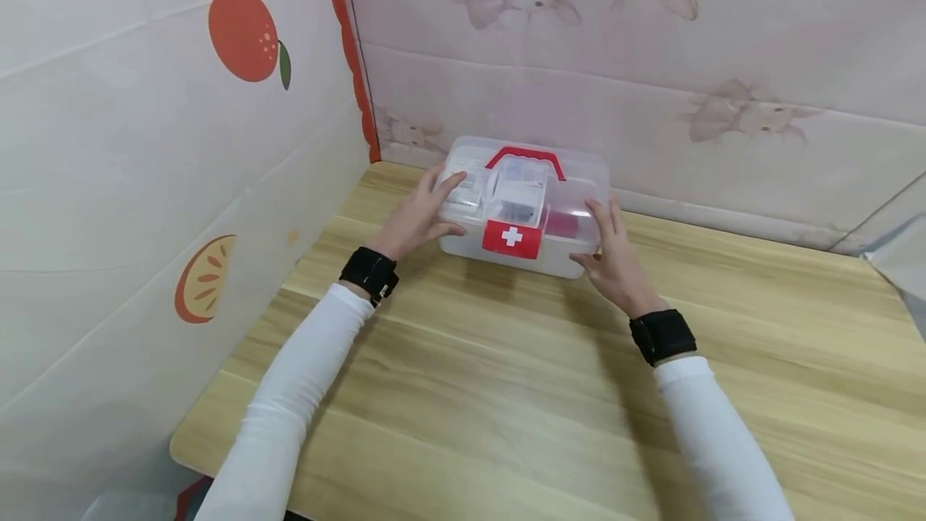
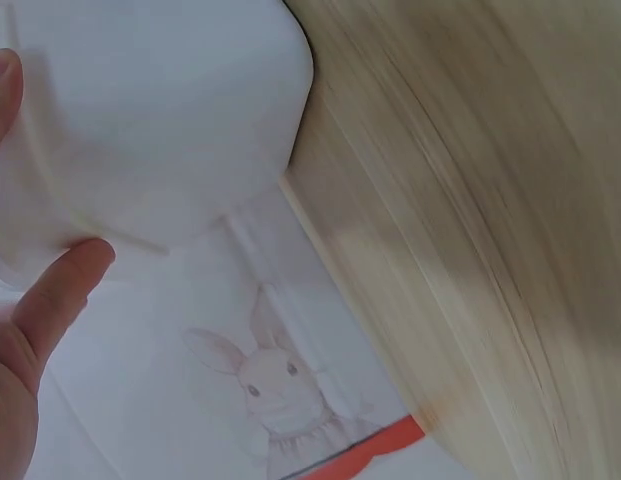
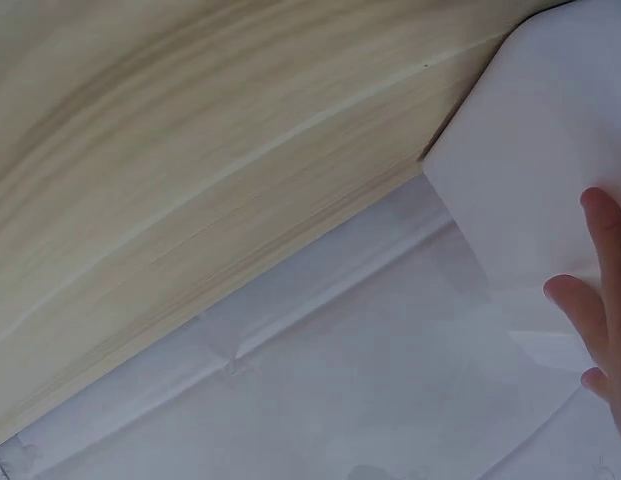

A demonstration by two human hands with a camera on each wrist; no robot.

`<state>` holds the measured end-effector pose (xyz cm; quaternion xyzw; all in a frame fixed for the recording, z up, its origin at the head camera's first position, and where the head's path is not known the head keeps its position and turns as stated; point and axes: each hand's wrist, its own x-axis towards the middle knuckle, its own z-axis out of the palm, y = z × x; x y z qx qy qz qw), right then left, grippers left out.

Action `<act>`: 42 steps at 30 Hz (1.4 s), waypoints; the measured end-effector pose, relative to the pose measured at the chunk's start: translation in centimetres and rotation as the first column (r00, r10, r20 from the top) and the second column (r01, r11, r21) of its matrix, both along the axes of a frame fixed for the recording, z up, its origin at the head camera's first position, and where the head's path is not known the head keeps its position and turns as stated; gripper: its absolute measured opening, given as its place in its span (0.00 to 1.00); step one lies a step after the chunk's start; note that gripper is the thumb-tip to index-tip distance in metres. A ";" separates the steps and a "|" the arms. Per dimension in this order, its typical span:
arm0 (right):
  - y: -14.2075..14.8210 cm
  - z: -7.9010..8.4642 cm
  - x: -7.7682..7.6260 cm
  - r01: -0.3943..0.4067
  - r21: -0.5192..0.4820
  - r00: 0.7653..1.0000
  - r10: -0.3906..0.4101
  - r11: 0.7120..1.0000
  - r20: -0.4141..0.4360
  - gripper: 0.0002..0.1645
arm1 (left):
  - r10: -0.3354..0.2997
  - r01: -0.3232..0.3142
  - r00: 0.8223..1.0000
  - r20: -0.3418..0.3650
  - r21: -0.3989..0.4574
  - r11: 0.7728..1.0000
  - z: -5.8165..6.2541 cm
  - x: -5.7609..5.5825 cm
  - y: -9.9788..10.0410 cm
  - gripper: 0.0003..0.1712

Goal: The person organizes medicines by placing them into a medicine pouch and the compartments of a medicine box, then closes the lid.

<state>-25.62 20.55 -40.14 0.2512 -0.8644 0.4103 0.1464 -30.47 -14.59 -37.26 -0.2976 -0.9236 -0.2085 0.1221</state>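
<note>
A clear plastic first-aid box [image 1: 463,244] with a red carrying handle [image 1: 526,153] and a red latch bearing a white cross [image 1: 526,244] is at the back of the table. Packets and a red item show dimly through its lid. My left hand [image 1: 415,219] grips its left end, thumb at the front and index finger over the lid edge. At the opposite end, my right hand [image 1: 613,260] holds it with thumb and fingers spread along the side. Both wrist views show fingertips against the whitish box wall [image 2: 180,120]. The box's underside is hidden.
The wood-grain table [image 1: 463,392] meets a rabbit-printed wall covering [image 1: 651,135] just behind the box. Along the left edge stands a fruit-printed covering [image 1: 108,183]. A whitish object [image 1: 900,256] shows at the far right edge.
</note>
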 end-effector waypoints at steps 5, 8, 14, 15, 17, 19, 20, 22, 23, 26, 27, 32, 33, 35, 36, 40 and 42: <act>0.8 -0.1 1.0 0.032 0.034 0.999 -0.032 0.999 -0.001 0.57 | 0.001 -0.001 1.000 -0.007 -0.046 0.999 0.0 0.6 0.7 0.53; 1.3 -0.2 1.7 0.047 0.052 0.999 -0.047 0.998 -0.006 0.58 | 0.005 -0.005 1.000 -0.002 -0.067 0.998 0.0 1.0 1.1 0.54; 2.5 -0.1 3.4 0.051 0.058 0.999 -0.050 0.997 -0.017 0.59 | -0.021 0.018 0.999 -0.028 -0.105 0.994 -0.1 2.1 2.2 0.55; 2.8 -0.1 3.7 0.054 0.058 0.998 -0.053 0.997 -0.018 0.59 | -0.030 0.026 0.999 -0.032 -0.110 0.994 0.0 2.3 2.4 0.55; 3.2 0.0 4.3 0.054 0.054 0.998 -0.053 0.997 -0.026 0.60 | -0.044 0.039 0.998 -0.039 -0.115 0.993 0.2 2.7 2.9 0.55; 3.7 0.1 4.8 0.049 0.049 0.998 -0.047 0.998 -0.045 0.60 | -0.054 0.049 0.998 -0.038 -0.117 0.992 0.3 3.1 3.3 0.55; 3.8 0.2 4.9 0.046 0.049 0.997 -0.043 0.998 -0.057 0.60 | -0.060 0.055 0.997 -0.040 -0.114 0.992 0.4 3.2 3.5 0.55; 4.2 0.2 5.2 0.043 0.051 0.996 -0.039 0.998 -0.080 0.60 | -0.067 0.061 0.997 -0.048 -0.114 0.992 0.6 3.5 3.9 0.55; 4.3 0.2 5.4 0.043 0.050 0.996 -0.039 0.998 -0.085 0.60 | -0.073 0.066 0.996 -0.053 -0.116 0.991 0.6 3.6 4.0 0.55; 4.8 0.2 5.9 0.056 0.053 0.994 -0.051 0.997 -0.091 0.60 | -0.093 0.083 0.993 -0.079 -0.126 0.989 0.7 3.9 4.4 0.55; 4.9 0.1 6.1 0.057 0.050 0.994 -0.053 0.997 -0.092 0.61 | -0.099 0.088 0.991 -0.085 -0.126 0.988 0.7 4.1 4.5 0.55; 5.4 0.1 7.4 0.073 0.061 0.992 -0.067 0.995 -0.103 0.61 | -0.125 0.110 0.986 -0.109 -0.130 0.985 0.6 4.8 4.9 0.55; 5.5 0.1 7.6 0.077 0.063 0.993 -0.070 0.995 -0.096 0.61 | -0.127 0.112 0.986 -0.112 -0.132 0.985 0.5 5.0 5.0 0.54; 5.7 0.1 8.0 0.086 0.072 0.993 -0.079 0.994 -0.088 0.61 | -0.132 0.116 0.984 -0.118 -0.133 0.984 0.5 5.3 5.2 0.54; 5.8 0.2 8.2 0.093 0.079 0.992 -0.086 0.993 -0.088 0.61 | -0.134 0.118 0.983 -0.122 -0.133 0.984 0.5 5.5 5.4 0.54; 6.5 0.6 8.8 0.106 0.097 0.992 -0.098 0.990 -0.083 0.63 | -0.141 0.126 0.983 -0.121 -0.124 0.984 0.8 5.8 6.1 0.54; 6.8 0.8 8.9 0.111 0.104 0.992 -0.103 0.988 -0.080 0.64 | -0.141 0.127 0.984 -0.112 -0.124 0.984 0.9 5.9 6.5 0.54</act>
